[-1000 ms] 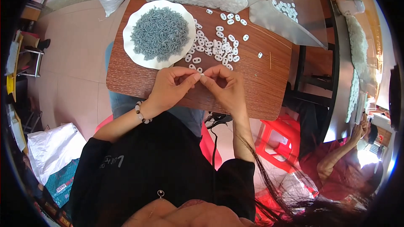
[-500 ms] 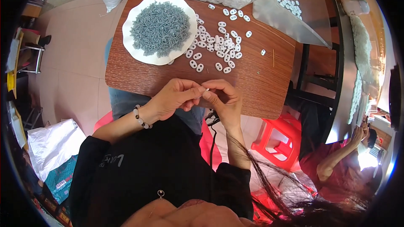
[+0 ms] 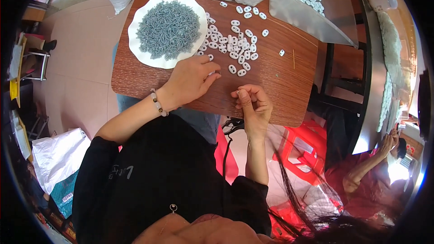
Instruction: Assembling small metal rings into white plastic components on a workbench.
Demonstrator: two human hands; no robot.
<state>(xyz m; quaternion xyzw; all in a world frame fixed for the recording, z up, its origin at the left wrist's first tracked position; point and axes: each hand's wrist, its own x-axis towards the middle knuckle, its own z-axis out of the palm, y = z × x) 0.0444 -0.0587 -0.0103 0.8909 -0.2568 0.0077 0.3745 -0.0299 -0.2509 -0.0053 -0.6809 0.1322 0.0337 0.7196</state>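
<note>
A: Left end first. What is seen there?

B: A white plate (image 3: 147, 56) heaped with grey-blue small parts (image 3: 168, 29) is set on the brown board (image 3: 271, 86), just up and left of the left hand (image 3: 192, 79).

A: Left hand's grip?

B: It is laid palm down on the board, a beaded bracelet (image 3: 158, 102) at the wrist. The fingertips are curled toward the near edge of the white oval pieces (image 3: 235, 47), which are scattered just above and right of them. Something white is glimpsed under the fingers; whether a piece is pinched cannot be told.

A: And the right hand?

B: The right hand (image 3: 254, 104) is held at the board's near edge, below and right of the left, well clear of it. Fingers are curled in, thumb raised against the index. What is held, if anything, cannot be made out; too small.

A: Nearest loose pieces?

B: Two white ovals are lying between the hands, just above the right thumb. One stray piece (image 3: 281, 53) is seen farther up and right of the right hand.

A: Beyond that?

B: A clear plastic sheet (image 3: 312, 20) carrying more white pieces is seen at the far right of the board. A red stool (image 3: 303, 149) is below the right hand.
</note>
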